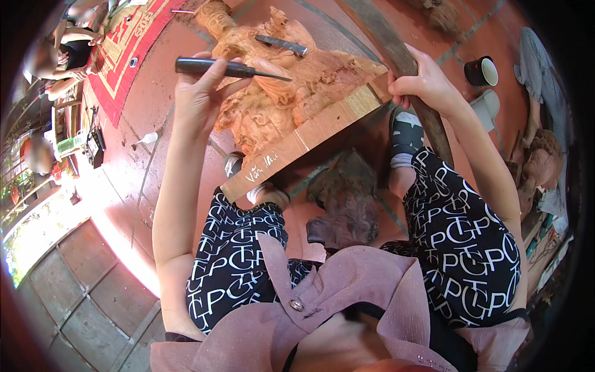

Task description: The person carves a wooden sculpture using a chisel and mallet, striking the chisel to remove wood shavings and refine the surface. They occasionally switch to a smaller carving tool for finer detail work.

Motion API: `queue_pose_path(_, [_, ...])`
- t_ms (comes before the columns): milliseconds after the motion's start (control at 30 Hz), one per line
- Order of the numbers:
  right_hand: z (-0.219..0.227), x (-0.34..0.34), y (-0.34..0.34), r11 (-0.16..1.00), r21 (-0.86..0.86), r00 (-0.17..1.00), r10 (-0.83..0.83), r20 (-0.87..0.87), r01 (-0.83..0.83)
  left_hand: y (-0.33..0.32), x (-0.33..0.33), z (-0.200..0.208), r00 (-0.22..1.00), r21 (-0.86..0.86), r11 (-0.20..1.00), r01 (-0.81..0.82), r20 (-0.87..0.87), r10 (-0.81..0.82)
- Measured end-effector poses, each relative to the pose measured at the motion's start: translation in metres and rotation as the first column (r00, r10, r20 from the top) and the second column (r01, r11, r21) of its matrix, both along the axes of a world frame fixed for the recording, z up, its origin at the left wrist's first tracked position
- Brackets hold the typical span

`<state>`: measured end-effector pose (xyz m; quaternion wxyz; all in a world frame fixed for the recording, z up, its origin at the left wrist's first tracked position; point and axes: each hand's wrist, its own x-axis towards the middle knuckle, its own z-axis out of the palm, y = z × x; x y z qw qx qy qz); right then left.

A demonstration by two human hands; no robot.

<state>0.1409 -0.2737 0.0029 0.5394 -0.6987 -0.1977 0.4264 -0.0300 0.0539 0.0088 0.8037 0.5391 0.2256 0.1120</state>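
Observation:
My left hand (199, 102) is raised over the left side of an orange-brown wood carving (322, 80). Between its thumb and fingers is an awl-like tool (214, 67) with a dark handle, its thin pointed shaft aimed right across the carving. The carving rests tilted in front of my knees, with its flat pale base edge (297, 144) facing me. A short metal blade (282, 44) lies on top of it. At the carving's right, my right hand (431, 84) is closed around a long, dark, curved wooden bar (378, 34) that runs down to my right leg.
A dark, rough wood lump (347, 198) stands on the tiled floor between my feet. On the right are a dark cup (481, 72) and a pale slipper (486, 108). A red patterned mat (127, 59) lies far left, with other people beside it.

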Motion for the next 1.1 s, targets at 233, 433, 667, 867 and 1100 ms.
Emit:
queue_pose_path(233, [-0.003,-0.001,-0.003,0.999,0.029,0.998,-0.03,0.046,0.029,-0.031,0.015,-0.001,0.995,0.153,0.985,0.081,-0.071,-0.071])
queue_pose_path(433, [-0.005,0.001,-0.002,0.999,0.04,1.0,-0.022,0.02,0.021,-0.033,0.017,0.01,0.999,0.421,0.907,-0.008,-0.038,0.027])
queue_pose_path(667, [-0.003,0.003,-0.003,1.0,-0.002,1.0,-0.003,-0.01,0.003,-0.045,0.025,0.013,0.999,0.375,0.927,0.032,-0.033,-0.021])
queue_pose_path(867, [-0.011,0.003,-0.006,1.0,0.007,1.0,-0.015,0.003,0.015,-0.032,0.021,0.015,0.995,0.455,0.888,0.066,-0.099,-0.024])
queue_pose_path(1100, [-0.005,0.003,-0.004,0.999,0.052,0.999,-0.01,-0.038,0.012,-0.036,0.026,0.009,1.0,0.416,0.909,-0.004,-0.026,0.016])
